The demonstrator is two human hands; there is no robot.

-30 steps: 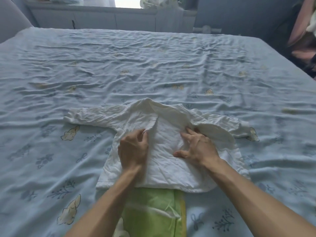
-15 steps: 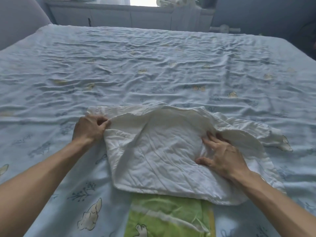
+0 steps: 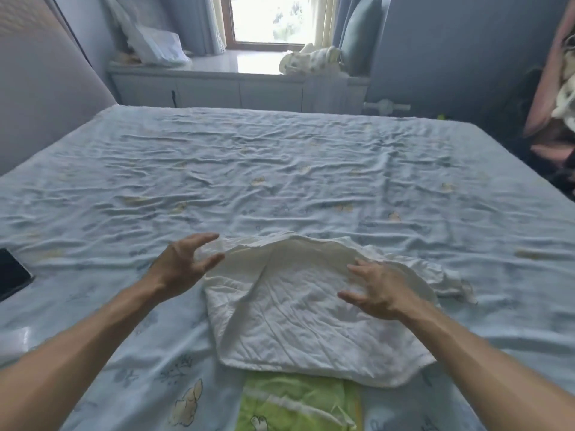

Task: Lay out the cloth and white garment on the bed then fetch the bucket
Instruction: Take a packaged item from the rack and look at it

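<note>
The white garment (image 3: 298, 312) lies crumpled on the pale blue bed sheet (image 3: 280, 169), its left sleeve folded in and its right sleeve trailing out to the right. A green patterned cloth (image 3: 298, 402) lies flat under its near hem, at the bed's front edge. My left hand (image 3: 183, 262) hovers at the garment's upper left corner, fingers spread, holding nothing. Above the garment's right half, my right hand (image 3: 376, 290) is also open and lifted off the fabric. No bucket is in view.
A dark phone or tablet (image 3: 12, 276) lies on the sheet at the far left. A padded headboard (image 3: 40, 88) rises on the left. Beyond the bed are a low cabinet (image 3: 236, 88) under a window, with clothes piled on it, and hanging clothes (image 3: 557, 88) at right.
My left hand has let go of the garment's left sleeve and opened. My right hand has lifted off the fabric. The view has tilted up, showing the window and the dark device.
</note>
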